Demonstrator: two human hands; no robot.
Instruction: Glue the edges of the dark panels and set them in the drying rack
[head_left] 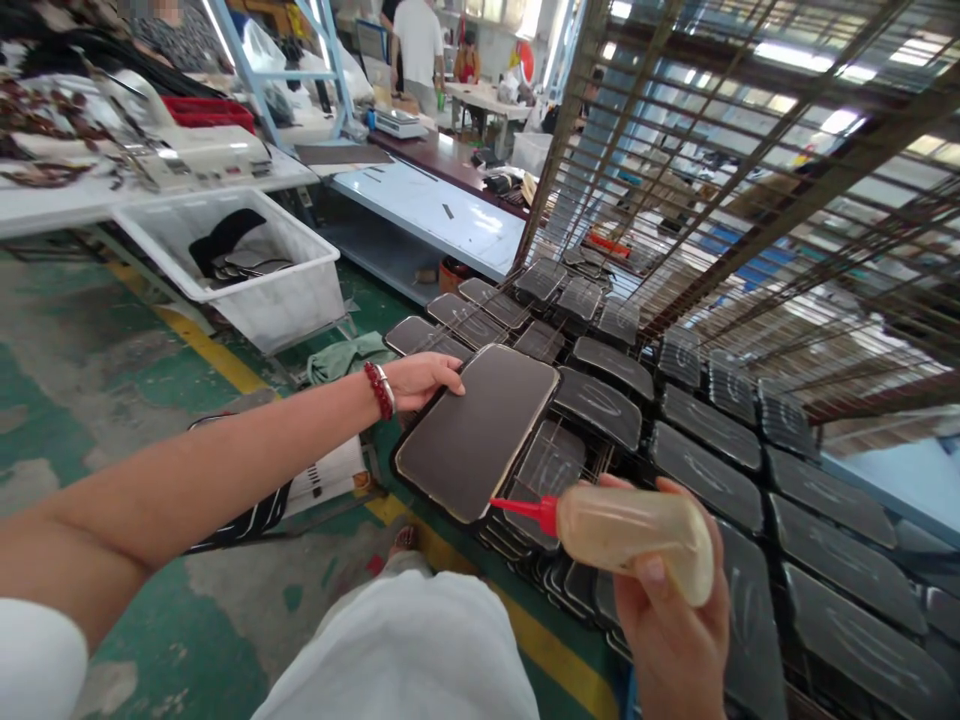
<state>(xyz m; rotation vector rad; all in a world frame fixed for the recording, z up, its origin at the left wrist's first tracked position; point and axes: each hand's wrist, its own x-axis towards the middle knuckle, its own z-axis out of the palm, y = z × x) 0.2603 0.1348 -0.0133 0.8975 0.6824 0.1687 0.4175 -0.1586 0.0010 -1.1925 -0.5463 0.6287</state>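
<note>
My left hand (429, 380) grips the far left edge of a dark, flat panel (480, 430) with rounded corners, its thumb on top. A pale, shiny line runs along the panel's border. In my right hand (675, 610) is a squeeze bottle (637, 535) of yellowish liquid, lying nearly level. Its red nozzle (525, 508) points left, with the tip at the panel's near right edge; whether it touches I cannot tell. Several similar dark panels (705, 455) lie in rows to the right, many with glossy streaks on top.
A wire-grid rack (750, 150) leans up over the panels at the right. A white plastic bin (277, 300) with dark pieces stands at the left, near a sewing machine (187, 150) on a table. Beyond is a low light-blue table (435, 215). People (420, 45) stand farther back.
</note>
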